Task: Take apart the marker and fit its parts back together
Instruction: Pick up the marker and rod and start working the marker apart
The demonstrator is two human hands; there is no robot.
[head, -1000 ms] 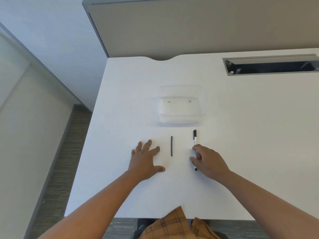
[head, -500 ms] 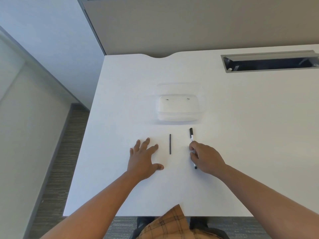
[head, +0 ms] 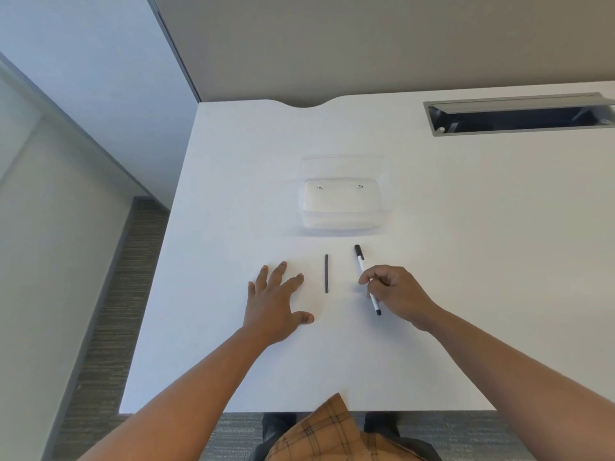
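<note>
The marker [head: 365, 277] was pinched by the right hand [head: 396, 292]; the left hand [head: 274, 302] lay spread flat on the tabletop [head: 466, 244].

A white desk [head: 466, 261] fills most of the view. A clear plastic box [head: 342, 202] sits on it near the middle, open side up. At the far right of the desk a grey cable slot [head: 519, 114] is set into the top, its flap raised and dark inside. A beige partition [head: 382, 41] stands along the desk's far edge. Left of the desk are a pale wall [head: 83, 78] and striped grey carpet [head: 109, 311]. Plaid cloth [head: 329, 434] shows at the bottom edge.
</note>
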